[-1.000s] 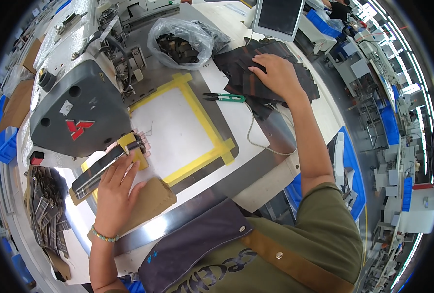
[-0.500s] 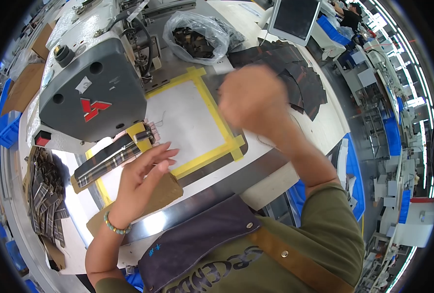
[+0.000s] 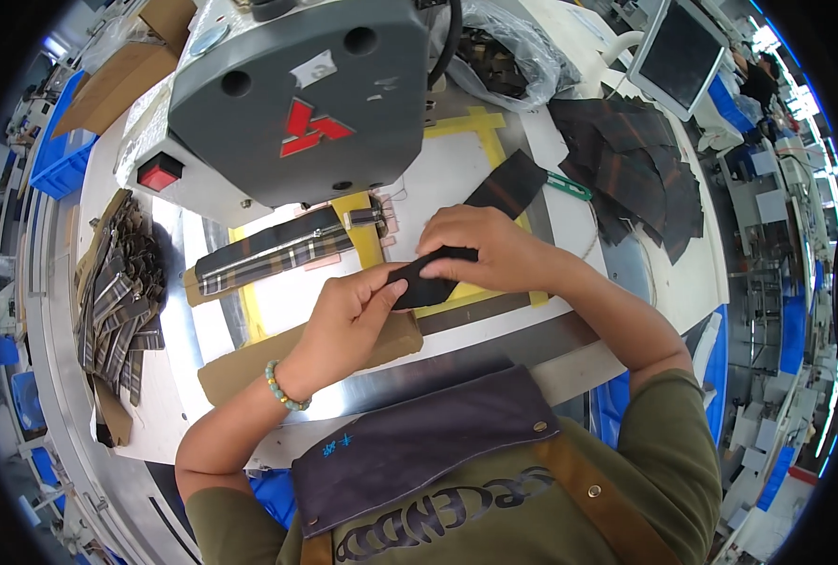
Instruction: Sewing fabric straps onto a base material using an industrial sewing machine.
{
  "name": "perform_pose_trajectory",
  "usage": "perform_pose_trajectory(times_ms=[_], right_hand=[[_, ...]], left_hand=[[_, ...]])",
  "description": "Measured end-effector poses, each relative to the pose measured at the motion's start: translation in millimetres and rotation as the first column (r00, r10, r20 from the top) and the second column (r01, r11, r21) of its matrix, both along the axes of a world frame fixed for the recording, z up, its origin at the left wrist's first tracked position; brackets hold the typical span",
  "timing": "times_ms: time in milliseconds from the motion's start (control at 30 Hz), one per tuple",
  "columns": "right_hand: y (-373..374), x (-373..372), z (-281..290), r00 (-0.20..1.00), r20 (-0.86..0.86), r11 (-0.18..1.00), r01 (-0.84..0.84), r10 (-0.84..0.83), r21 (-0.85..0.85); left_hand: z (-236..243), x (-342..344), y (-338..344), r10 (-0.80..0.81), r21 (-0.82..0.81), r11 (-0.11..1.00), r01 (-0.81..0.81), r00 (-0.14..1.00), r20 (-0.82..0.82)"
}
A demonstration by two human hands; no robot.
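Note:
Both my hands meet in front of the sewing machine head (image 3: 296, 104). My left hand (image 3: 348, 320) pinches one end of a black fabric piece (image 3: 428, 282); my right hand (image 3: 489, 250) grips its other side between thumb and fingers. Beyond the right hand lies a dark plaid fabric strip (image 3: 513, 184); whether it joins the held piece is hidden. Green-handled thread snips (image 3: 569, 185) rest beside that strip. Left of my hands, a plaid strip with a zipper (image 3: 287, 250) lies below the machine head, its right end by a yellow plate (image 3: 359, 235).
Dark plaid fabric pieces (image 3: 635, 169) are heaped at the right, near a screen (image 3: 678, 56). A clear plastic bag (image 3: 532, 71) of brown pieces stands behind. Plaid strips (image 3: 122, 292) pile up at the left. A cardboard piece (image 3: 240, 372) lies near the table's front edge.
My right hand has come down and inward from the dark fabric pile to meet my left hand. Both now grip a black fabric piece. The view has also shifted.

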State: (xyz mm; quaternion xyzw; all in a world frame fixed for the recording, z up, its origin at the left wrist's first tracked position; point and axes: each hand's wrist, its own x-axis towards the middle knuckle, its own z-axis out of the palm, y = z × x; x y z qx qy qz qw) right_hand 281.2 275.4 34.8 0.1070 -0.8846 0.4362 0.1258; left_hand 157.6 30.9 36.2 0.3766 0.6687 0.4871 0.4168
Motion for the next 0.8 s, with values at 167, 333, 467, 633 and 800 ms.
perform_pose_trajectory(times_ms=[167, 333, 467, 633, 800], right_hand=[[25.4, -31.4, -5.0, 0.999, 0.045, 0.996, 0.025, -0.028, 0.081], [19.4, -65.1, -21.9, 0.981, -0.003, 0.962, 0.193, -0.196, 0.194], [15.3, -74.8, -11.2, 0.943, 0.156, 0.940, 0.254, -0.293, 0.230], [20.5, -73.8, -8.8, 0.919, 0.225, 0.943, 0.292, -0.323, 0.163], [21.2, -74.8, -9.6, 0.919, 0.229, 0.944, 0.294, -0.322, 0.151]], left_hand=[[18.3, -28.5, -8.0, 0.087, 0.112, 0.993, -0.034, 0.857, -0.509], [8.1, -60.4, -3.6, 0.030, 0.115, 0.961, 0.252, 0.318, -0.948], [-1.3, -62.0, 4.6, -0.139, -0.073, 0.959, 0.273, 0.229, -0.963], [-11.0, -64.7, 9.7, -0.175, -0.102, 0.955, 0.277, 0.253, -0.951], [-13.2, -64.3, 12.4, -0.174, -0.100, 0.956, 0.276, 0.257, -0.951]])
